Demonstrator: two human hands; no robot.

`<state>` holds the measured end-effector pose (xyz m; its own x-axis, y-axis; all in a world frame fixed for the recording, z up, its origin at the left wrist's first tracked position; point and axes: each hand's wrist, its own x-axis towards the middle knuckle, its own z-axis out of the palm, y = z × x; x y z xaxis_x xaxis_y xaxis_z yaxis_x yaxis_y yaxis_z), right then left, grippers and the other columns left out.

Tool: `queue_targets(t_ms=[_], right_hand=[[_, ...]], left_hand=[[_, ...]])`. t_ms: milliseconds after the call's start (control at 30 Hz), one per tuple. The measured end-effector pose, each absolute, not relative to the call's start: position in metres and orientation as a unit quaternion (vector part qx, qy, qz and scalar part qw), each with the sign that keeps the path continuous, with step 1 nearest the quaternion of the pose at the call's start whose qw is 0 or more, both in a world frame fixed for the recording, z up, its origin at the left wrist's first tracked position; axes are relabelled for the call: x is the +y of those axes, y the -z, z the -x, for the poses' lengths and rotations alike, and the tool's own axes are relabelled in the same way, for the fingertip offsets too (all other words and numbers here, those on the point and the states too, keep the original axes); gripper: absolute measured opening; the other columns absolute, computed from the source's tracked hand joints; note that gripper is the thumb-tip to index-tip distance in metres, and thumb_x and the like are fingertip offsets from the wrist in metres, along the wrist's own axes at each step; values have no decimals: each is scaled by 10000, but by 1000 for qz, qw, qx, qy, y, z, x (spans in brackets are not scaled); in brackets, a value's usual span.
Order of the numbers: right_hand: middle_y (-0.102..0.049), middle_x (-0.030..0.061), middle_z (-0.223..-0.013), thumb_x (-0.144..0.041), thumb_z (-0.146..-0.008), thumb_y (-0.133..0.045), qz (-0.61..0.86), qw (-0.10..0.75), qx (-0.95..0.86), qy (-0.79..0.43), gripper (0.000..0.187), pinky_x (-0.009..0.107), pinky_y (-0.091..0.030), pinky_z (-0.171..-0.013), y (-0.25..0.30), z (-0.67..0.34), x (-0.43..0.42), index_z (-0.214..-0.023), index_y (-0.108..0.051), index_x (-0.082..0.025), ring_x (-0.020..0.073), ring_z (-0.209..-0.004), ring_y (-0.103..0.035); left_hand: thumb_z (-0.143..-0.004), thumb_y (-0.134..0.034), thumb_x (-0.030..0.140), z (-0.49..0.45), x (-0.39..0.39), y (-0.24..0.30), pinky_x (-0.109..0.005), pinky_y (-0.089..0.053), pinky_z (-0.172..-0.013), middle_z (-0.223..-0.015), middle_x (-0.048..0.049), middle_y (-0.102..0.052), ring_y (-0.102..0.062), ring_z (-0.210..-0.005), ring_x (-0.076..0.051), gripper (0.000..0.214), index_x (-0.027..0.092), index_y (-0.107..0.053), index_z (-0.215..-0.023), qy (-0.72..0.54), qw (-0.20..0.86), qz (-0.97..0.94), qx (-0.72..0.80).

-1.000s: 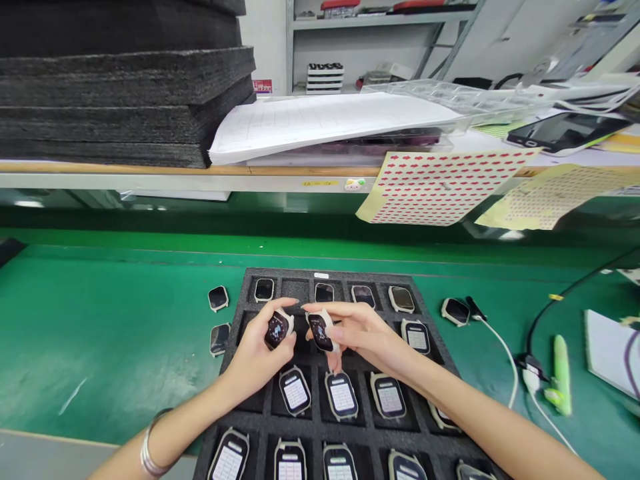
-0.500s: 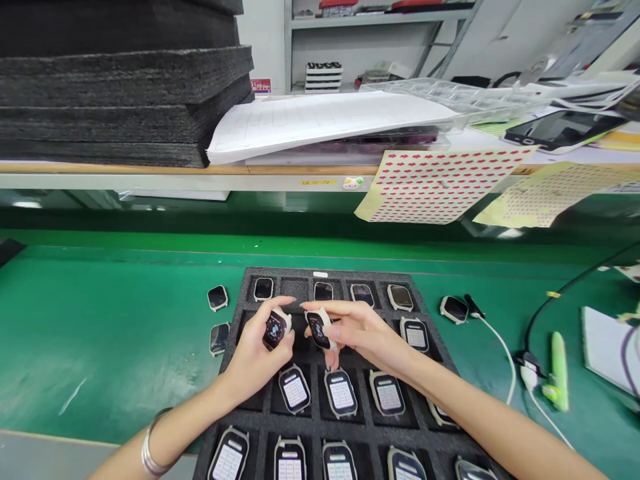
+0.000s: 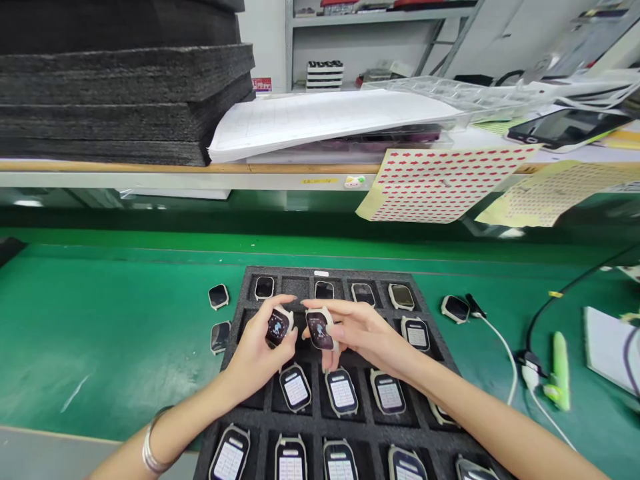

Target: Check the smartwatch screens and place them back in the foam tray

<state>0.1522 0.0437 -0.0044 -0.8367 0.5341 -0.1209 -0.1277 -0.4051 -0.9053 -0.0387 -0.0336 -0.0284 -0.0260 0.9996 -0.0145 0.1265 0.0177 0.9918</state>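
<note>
My left hand grips a small smartwatch body with a lit dark screen, thumb and fingers wrapped round its edges. My right hand pinches a second watch body, also lit, tilted toward me. Both are held side by side just above the black foam tray. The tray's pockets hold several more watch bodies; those in the near rows, such as one, show white screens, and those in the far row are dark.
Two dark watch bodies lie on the green mat left of the tray, one more to its right beside a white cable. A green marker and notebook sit far right. Foam sheets, papers and red-dotted sticker sheets occupy the shelf.
Both hands stay in place over the tray; the two held watch bodies have only shifted slightly in tilt.
</note>
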Motion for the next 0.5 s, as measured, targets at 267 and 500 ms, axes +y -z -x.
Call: queue_targets(t_ms=[267,500], right_hand=[[-618,119,-1049,-251,-853,-635,212,230,-489,-814,394,221,-545,-479,6,-150,46,-1218,-510,-169,158,-691,-650],[-642,127,-1063,-182,-796,-663,211,263,-527,-780,606,267,-567,-485,16,-152,46,-1344,-405,-190,201,-691,-691]], left_hand=[[-819,-565,208,44,-25,23,-284,-548,-584,-991,-68,-570,-584,-804,-187,417,211,-454,-1221,-548,576,-433,425],[-781,-506,136,46,-26,19,-370,-542,-733,-1082,-91,-613,-602,-960,-243,454,204,-487,-1229,-548,630,-361,415]])
